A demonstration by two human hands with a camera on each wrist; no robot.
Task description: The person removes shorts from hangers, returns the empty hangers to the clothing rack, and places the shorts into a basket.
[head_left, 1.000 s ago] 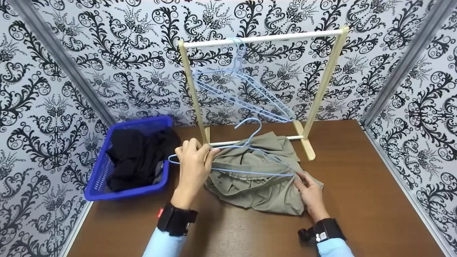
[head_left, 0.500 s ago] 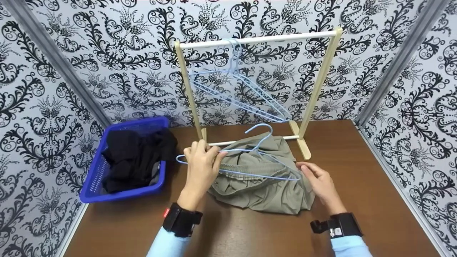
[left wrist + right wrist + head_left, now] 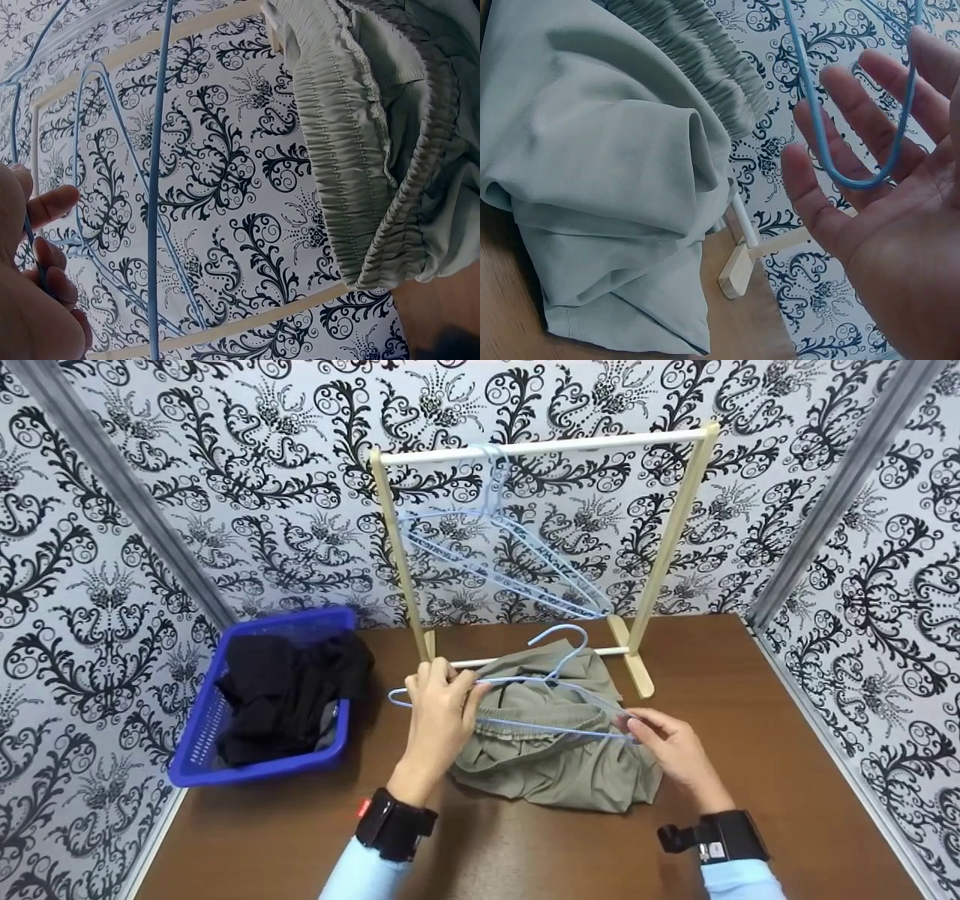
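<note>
In the head view, a blue wire hanger (image 3: 586,640) is held over a grey-green garment with a gathered elastic waistband (image 3: 559,780), bunched on the table. My left hand (image 3: 439,716) grips the hanger by its upper left arm, fingers curled round the wire in the left wrist view. At the opposite end, my right hand (image 3: 679,754) meets the hanger's right corner. The right wrist view shows its fingers (image 3: 862,112) spread and relaxed behind the rounded wire end, with the thumb beside it. The waistband (image 3: 330,150) faces the left wrist camera, away from the left hand.
Behind the garment stands a small wooden rack (image 3: 664,555) with a white top bar (image 3: 600,441). More blue hangers (image 3: 491,499) hang from that bar. A blue basket (image 3: 341,735) with dark clothing (image 3: 281,697) sits on the table's left. Patterned walls (image 3: 262,510) enclose the table.
My left hand and the hanger have shifted right. The right hand left the garment's right side, moved outward, and has come to the hanger's right corner. The garment stays on the table.
</note>
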